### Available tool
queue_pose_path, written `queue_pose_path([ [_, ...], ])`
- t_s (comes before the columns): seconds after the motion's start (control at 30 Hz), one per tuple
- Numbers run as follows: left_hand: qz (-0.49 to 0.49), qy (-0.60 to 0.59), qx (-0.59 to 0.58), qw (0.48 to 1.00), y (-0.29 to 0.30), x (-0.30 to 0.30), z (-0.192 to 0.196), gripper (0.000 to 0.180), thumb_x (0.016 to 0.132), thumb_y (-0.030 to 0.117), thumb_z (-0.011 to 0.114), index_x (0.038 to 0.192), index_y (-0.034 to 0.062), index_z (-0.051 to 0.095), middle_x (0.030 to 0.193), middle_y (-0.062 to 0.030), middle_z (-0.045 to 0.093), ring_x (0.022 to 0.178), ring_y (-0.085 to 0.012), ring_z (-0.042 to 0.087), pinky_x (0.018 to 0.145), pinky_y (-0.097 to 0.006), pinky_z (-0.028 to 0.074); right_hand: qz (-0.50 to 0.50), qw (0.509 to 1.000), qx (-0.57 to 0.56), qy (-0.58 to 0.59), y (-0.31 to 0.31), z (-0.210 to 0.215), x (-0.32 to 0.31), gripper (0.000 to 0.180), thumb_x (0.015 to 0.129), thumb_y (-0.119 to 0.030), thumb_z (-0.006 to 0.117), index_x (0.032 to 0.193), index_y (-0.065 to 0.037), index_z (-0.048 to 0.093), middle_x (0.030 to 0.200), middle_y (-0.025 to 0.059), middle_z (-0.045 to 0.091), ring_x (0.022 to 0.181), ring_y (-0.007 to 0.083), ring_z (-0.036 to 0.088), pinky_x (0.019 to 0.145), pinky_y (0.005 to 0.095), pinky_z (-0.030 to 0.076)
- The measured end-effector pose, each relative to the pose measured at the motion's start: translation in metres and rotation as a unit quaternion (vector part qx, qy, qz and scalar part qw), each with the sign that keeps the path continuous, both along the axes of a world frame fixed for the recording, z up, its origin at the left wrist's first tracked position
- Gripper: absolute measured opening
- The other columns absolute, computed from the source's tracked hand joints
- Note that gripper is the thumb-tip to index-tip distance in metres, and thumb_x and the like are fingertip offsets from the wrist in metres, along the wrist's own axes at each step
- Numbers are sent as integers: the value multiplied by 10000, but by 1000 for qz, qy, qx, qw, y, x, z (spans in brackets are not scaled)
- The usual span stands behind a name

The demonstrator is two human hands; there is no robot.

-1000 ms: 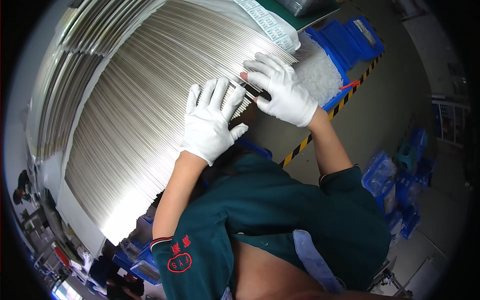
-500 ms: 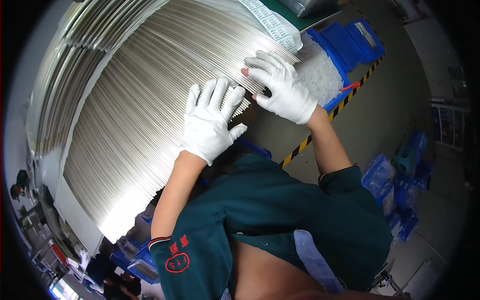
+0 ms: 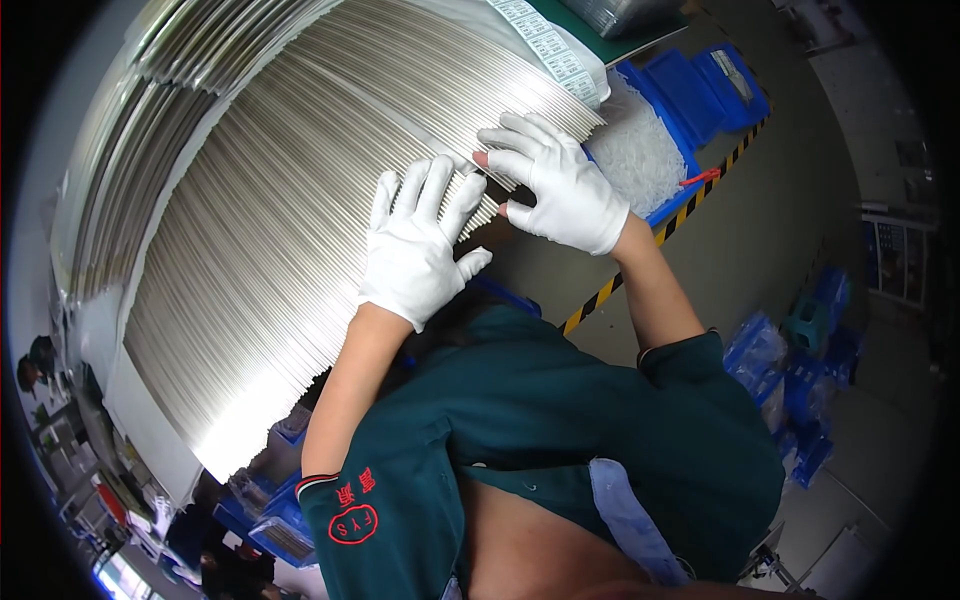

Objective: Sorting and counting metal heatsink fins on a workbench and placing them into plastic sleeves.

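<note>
A wide layer of thin, shiny metal rods (image 3: pixel 270 200) lies side by side before me, their near ends forming a ragged edge. My left hand (image 3: pixel 412 245), in a white glove, rests flat on the rods near that edge with its fingers spread. To its right, my right hand (image 3: pixel 560 185), also gloved, lies over the rod ends with fingers stretched out; the thumb and index fingertips are bare. A narrow gap in the layer shows between the two hands. Neither hand is wrapped round anything I can see.
More rods (image 3: pixel 150 130) are stacked at the far left beyond a white sheet. A printed label strip (image 3: pixel 545 45) lies at the far edge. Right of the rods stands a blue bin (image 3: pixel 685 165) with clear plastic pieces and a red-handled tool (image 3: pixel 700 177). Yellow-black tape (image 3: pixel 600 295) marks the floor.
My right hand has shifted slightly left, toward my left hand. My left hand has stayed almost in place on the rods.
</note>
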State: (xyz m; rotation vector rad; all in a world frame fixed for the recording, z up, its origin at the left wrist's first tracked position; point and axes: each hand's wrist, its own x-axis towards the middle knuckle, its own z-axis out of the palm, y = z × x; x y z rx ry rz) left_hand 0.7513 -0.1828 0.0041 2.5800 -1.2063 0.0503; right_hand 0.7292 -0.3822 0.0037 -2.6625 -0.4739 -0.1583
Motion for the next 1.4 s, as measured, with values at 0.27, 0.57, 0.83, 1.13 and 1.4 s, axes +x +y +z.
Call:
queue_pose_path([
  [0.27, 0, 29, 24, 999, 6, -2, 3, 724, 677, 408, 702, 1299, 143, 446, 1311, -148, 421, 1245, -322, 367, 1049, -500, 256, -30, 998, -35, -35, 4, 1, -2, 488, 713, -131, 661, 1188, -129, 546, 1272, 52, 508, 1265, 270, 387, 1062, 394, 278],
  [0.57, 16, -3, -20, 1000, 13, -7, -1, 681, 638, 369, 738, 1232, 152, 484, 1227, -94, 439, 1171, -266, 394, 1013, -458, 275, 9, 997, -46, -62, 11, 0, 0, 404, 719, -176, 635, 1104, -71, 571, 1216, 100, 541, 1222, 280, 430, 1052, 417, 297],
  [0.83, 29, -5, -8, 1000, 16, -11, -3, 673, 657, 378, 728, 1243, 157, 482, 1251, -93, 431, 1195, -268, 383, 1035, -470, 259, 32, 999, -15, -21, 17, 2, -2, 421, 717, -139, 633, 1129, -86, 566, 1236, 85, 530, 1230, 277, 418, 1045, 407, 306],
  [1.13, 32, 9, 13, 999, 20, -12, -4, 690, 690, 404, 703, 1289, 174, 450, 1298, -93, 418, 1232, -274, 361, 1057, -485, 247, 32, 999, 9, 2, 21, 2, -1, 454, 701, -125, 661, 1142, -104, 557, 1278, 63, 499, 1268, 270, 382, 1056, 398, 295],
  [1.4, 30, 22, 22, 999, 23, -10, -2, 694, 692, 400, 703, 1296, 178, 443, 1301, -101, 424, 1234, -279, 366, 1059, -489, 242, 5, 999, -31, -34, 25, 6, 1, 434, 707, -144, 671, 1127, -96, 570, 1256, 73, 520, 1257, 272, 398, 1058, 402, 300],
])
